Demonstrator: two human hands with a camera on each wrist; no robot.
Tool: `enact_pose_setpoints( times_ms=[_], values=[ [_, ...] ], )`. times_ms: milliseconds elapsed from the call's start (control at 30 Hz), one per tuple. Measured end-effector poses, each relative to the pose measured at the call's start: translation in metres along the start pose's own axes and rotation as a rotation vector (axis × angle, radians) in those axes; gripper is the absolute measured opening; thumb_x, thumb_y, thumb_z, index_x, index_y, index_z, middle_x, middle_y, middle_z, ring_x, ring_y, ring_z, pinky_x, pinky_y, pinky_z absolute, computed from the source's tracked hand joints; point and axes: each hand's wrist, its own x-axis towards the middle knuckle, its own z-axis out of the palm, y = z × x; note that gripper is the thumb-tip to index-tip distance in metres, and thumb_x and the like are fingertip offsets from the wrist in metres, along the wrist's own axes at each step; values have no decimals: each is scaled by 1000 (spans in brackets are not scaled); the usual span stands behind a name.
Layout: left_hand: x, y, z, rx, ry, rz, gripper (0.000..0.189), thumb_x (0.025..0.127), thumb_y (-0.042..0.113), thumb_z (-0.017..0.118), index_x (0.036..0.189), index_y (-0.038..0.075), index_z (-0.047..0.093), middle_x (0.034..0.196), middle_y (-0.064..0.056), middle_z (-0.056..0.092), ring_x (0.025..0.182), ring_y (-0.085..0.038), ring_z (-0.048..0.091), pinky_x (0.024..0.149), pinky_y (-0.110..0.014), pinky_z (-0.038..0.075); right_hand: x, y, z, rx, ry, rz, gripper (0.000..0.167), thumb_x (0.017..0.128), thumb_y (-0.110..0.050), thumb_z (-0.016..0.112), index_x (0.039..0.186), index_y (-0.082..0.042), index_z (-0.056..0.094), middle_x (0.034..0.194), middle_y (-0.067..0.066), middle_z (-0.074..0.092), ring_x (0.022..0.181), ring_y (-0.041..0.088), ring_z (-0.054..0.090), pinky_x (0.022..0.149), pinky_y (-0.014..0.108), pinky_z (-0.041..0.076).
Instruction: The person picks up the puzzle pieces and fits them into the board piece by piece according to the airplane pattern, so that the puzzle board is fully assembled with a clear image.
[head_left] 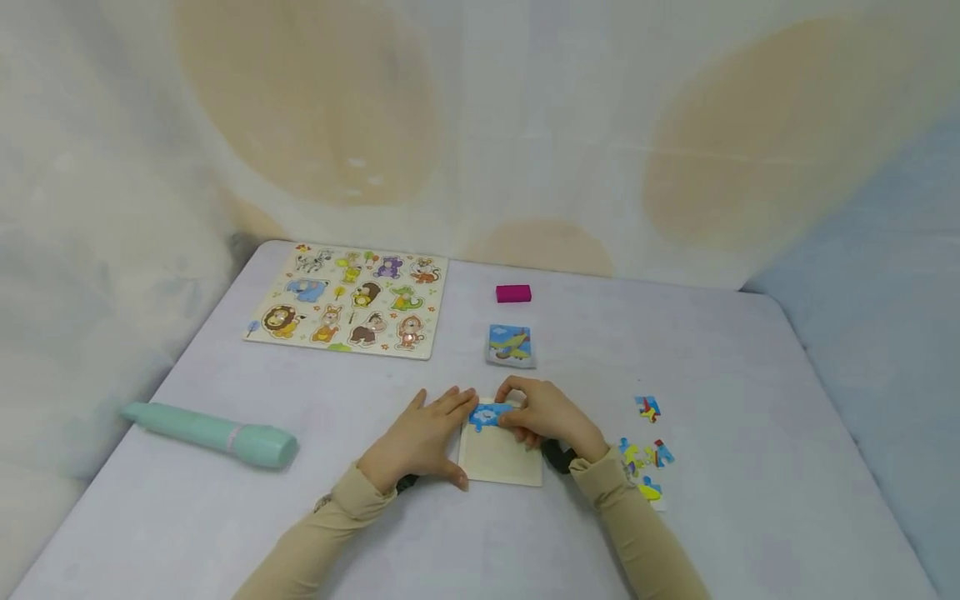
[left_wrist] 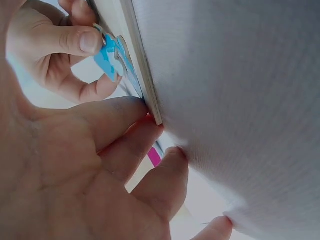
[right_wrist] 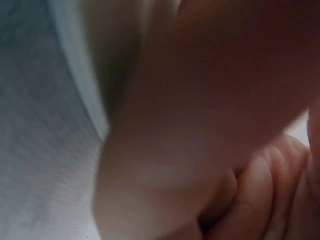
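A small pale square puzzle board [head_left: 498, 458] lies on the table between the two hands. Blue jigsaw pieces [head_left: 486, 416] sit along its far left edge. My right hand [head_left: 553, 414] pinches a blue jigsaw piece [left_wrist: 105, 61] between thumb and finger, tilted over the board, as the left wrist view shows. That piece touches or nearly touches the one lying on the board; I cannot tell which. My left hand [head_left: 422, 439] has its fingers spread, with fingertips against the board's left edge. In the right wrist view, the blurred right hand [right_wrist: 200, 150] hides the piece.
Several loose jigsaw pieces [head_left: 649, 454] lie right of the right forearm. Beyond the board are an airplane picture puzzle [head_left: 510, 343] and a magenta block [head_left: 513, 293]. An animal puzzle board [head_left: 348, 302] lies back left, and a mint-green tube-like object [head_left: 213, 433] at the left.
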Motion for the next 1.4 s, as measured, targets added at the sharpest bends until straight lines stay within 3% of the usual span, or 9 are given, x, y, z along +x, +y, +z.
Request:
enact_pose_setpoints(
  times_ms=[167,367,600,833,1000,1167,1400],
  values=[
    [1,0,0,-6,6,7,116,58,55,87,150,8,35,158,-5,33,147,-28,29,115,-65,21,-1,0,0,-27,18,-19,24,88,-18,70,108,-12,58,49,-1,53,38,9,50,41,20,46],
    [1,0,1,-7,4,4,116,58,54,87,150,9,35,158,-5,33,147,-28,29,115,-64,20,-2,1,0,11,35,-32,13,93,-14,63,102,-7,56,55,1,56,40,10,52,42,22,48],
    [0,-1,1,5,7,6,116,58,55,86,151,9,34,158,-5,33,147,-28,29,115,-64,21,-3,0,1,-45,7,-87,7,95,-13,61,101,-11,58,55,-2,52,41,8,50,43,20,47],
    [0,-2,1,8,15,32,106,59,54,86,149,22,40,158,-7,33,146,-33,30,113,-68,22,-2,-4,4,-43,59,-2,9,91,-13,65,96,-9,57,54,1,55,40,10,52,43,23,49],
    [0,-2,2,17,20,46,102,59,56,84,147,23,44,157,-9,34,146,-34,30,112,-69,23,-2,-8,6,-74,109,64,11,91,-15,65,93,-8,56,54,2,57,40,11,54,42,21,47],
    [1,-2,3,22,21,42,102,59,56,84,147,23,44,158,-7,34,146,-33,30,112,-67,24,-4,-6,7,-165,151,65,15,92,-18,64,83,-9,55,51,0,55,40,10,53,40,19,40],
    [1,0,2,10,11,23,105,61,55,84,148,19,41,158,-7,32,147,-32,29,114,-66,23,-8,-5,5,-182,122,32,23,86,-25,73,81,-11,56,53,-1,51,42,10,50,43,21,40]
  ],
)
